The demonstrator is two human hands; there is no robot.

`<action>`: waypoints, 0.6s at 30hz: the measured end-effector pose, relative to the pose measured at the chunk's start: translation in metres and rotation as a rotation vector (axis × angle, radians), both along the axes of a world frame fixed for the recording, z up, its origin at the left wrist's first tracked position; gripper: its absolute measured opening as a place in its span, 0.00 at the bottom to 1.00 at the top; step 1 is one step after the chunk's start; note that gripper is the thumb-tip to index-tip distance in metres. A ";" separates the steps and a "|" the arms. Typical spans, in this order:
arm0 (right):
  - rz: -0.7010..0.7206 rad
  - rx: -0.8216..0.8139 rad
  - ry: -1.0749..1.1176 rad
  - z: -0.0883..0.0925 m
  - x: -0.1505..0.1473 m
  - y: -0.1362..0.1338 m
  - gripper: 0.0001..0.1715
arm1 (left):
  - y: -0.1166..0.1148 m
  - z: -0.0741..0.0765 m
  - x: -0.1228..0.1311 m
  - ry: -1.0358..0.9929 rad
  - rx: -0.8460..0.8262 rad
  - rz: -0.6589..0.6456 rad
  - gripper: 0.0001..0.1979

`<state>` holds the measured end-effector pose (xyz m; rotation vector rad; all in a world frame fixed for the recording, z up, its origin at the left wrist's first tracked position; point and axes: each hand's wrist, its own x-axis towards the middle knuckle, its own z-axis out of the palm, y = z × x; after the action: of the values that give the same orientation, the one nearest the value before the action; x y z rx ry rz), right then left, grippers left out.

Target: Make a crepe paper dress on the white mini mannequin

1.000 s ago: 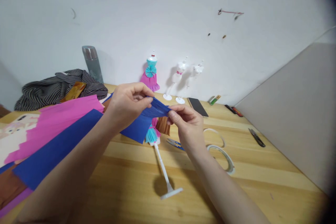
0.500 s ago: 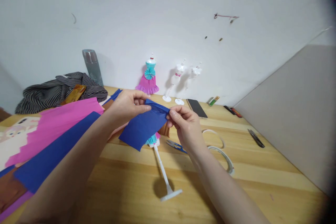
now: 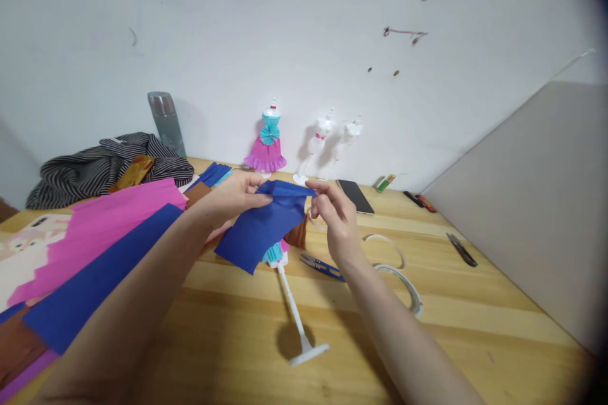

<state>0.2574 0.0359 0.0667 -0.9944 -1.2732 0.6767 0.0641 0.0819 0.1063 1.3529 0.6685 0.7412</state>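
A piece of blue crepe paper (image 3: 261,231) hangs between my two hands, its top edge creased. My left hand (image 3: 240,193) pinches it at the upper left, thumb on top. At its upper right corner, my right hand (image 3: 335,212) holds the edge between thumb and fingers. Below the paper a small white mannequin stand (image 3: 294,310) lies on the table, dressed in turquoise and pink at its upper end; the blue paper hides part of it. Some brown paper (image 3: 297,235) shows beside it. Blue thread snips (image 3: 323,267) lie near my right wrist.
Sheets of pink paper (image 3: 128,215) and blue paper (image 3: 104,272) lie at left, by striped cloth (image 3: 114,161) and a flask (image 3: 166,123). A dressed mannequin (image 3: 268,139) and two bare ones stand by the wall. Tape rolls (image 3: 411,291), a phone (image 3: 355,196) and a cutter (image 3: 462,249) lie right.
The folded top edge of the blue paper has opened out flatter. My right hand has moved slightly up and right along it; my left hand keeps its grip.
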 end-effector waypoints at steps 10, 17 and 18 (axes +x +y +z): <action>0.183 -0.199 0.150 -0.003 -0.003 0.008 0.24 | -0.001 -0.002 0.004 0.005 -0.029 0.031 0.09; 0.137 -0.269 0.432 -0.005 -0.001 0.012 0.15 | 0.010 -0.016 -0.001 0.147 0.014 -0.094 0.10; 0.129 -0.262 0.439 -0.005 -0.001 0.012 0.15 | 0.012 -0.018 -0.003 0.153 0.000 -0.122 0.09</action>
<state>0.2569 0.0483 0.0618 -0.9129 -0.8798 1.1168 0.0612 0.0936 0.0886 1.4468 0.6995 0.5439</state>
